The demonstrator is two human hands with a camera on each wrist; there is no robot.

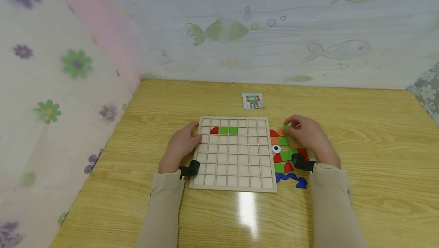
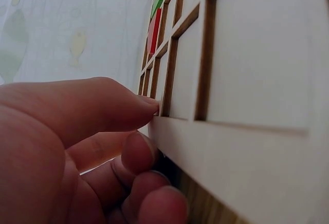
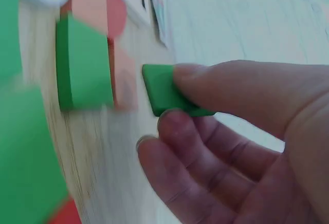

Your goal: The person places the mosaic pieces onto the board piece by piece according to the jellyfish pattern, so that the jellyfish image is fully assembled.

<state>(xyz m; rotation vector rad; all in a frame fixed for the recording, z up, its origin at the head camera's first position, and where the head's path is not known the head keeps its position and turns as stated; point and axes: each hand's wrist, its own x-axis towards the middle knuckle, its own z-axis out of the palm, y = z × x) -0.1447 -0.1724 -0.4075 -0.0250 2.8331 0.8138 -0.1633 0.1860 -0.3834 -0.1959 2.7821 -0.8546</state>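
A wooden grid board (image 1: 244, 160) lies on the table, with a red quarter-round piece (image 1: 214, 130) and two green squares (image 1: 228, 130) in one row near its top. My left hand (image 1: 180, 145) grips the board's left edge, thumb on the rim (image 2: 231, 157) and fingers curled beside it. Right of the board, my right hand (image 1: 310, 137) pinches a green square (image 3: 163, 88) between thumb and fingers, just above the loose pieces. Under and beside it lie green squares (image 3: 87, 67), orange squares (image 1: 274, 141) and red pieces (image 1: 289, 167).
A small pattern card (image 1: 253, 100) lies beyond the board. A white eye piece (image 1: 276, 149) and several blue pieces (image 1: 301, 183) are on the table (image 1: 387, 156) right of the board. A patterned wall covering (image 1: 219, 57) rises behind the table.
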